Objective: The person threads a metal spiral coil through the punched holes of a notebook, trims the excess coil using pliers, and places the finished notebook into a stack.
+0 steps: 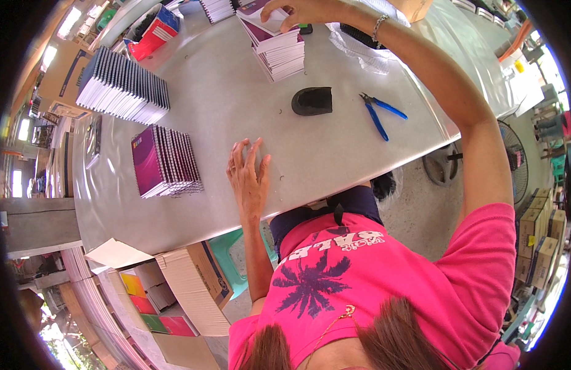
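- Head view: right hand (301,10) reaches far, fingers closed on top notebook of a stack (278,46).
- Left hand (248,176) flat, open, empty on worktop (236,92), nearer than the stack.
- Blue pliers (379,111) right of stack.

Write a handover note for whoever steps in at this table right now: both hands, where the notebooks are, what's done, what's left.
Left hand: flat on the grey table, fingers spread, holding nothing.
Right hand: stretched to the far stack of notebooks, fingers on its top book.
Purple-covered pile sits left of the left hand; a longer fanned row lies beyond it.
Blue-handled cutters and a black block lie untouched mid-table.
Done: three groups stacked.
Left: the top book is not yet lifted off.
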The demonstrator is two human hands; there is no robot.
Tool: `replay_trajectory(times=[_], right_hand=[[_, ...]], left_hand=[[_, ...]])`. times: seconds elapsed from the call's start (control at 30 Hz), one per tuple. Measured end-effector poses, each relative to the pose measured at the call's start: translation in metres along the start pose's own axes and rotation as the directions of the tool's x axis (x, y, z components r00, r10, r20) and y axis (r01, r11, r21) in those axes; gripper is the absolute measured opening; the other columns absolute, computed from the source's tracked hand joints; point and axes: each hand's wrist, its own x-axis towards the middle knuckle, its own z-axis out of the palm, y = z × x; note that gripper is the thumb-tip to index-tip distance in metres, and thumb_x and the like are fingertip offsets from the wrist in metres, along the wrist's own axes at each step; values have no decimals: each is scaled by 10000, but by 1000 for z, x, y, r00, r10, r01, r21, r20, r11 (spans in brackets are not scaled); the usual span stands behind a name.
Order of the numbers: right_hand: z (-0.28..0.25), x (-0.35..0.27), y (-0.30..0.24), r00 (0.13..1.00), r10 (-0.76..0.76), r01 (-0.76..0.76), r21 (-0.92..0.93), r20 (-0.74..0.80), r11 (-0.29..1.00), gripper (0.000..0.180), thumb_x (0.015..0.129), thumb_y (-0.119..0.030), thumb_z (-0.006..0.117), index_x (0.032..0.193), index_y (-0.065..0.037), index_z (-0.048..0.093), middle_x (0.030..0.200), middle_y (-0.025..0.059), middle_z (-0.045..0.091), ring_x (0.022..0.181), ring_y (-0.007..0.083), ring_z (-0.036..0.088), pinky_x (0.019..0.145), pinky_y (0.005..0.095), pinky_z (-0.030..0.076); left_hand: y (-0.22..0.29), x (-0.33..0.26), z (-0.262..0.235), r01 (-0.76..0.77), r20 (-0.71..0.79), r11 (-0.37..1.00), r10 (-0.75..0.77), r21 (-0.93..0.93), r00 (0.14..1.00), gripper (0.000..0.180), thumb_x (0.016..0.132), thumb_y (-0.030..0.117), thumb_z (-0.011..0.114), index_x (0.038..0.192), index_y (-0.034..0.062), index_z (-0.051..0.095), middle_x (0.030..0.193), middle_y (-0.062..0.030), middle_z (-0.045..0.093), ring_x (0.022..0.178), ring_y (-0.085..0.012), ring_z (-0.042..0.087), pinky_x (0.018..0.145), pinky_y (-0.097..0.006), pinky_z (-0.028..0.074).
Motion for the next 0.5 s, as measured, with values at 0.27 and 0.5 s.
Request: replay_trajectory(times=[0.27,0.5], right_hand=[[0,1,3,1000,-24,23,-29,-12,999,293,729,-76,703,1017,-21,711,754,139,661,666,222,619,629,360,488],[15,-3,17,992,-41,23,-147,-122,989,199,754,-134,666,896,-4,716,801,162,677,753,291,659,704,380,514]], left_hand=[[-2,-1,1,-12,-11,1000,12,14,1000,392,957,317,588,1319,168,582,1381,-81,481,1351,-296,381,1105,-465,290],[-2,0,2,-9,-12,1000,9,19,1000,387,958,317,587,1316,170,582,1380,-77,479,1354,-289,377,1101,-467,292]])
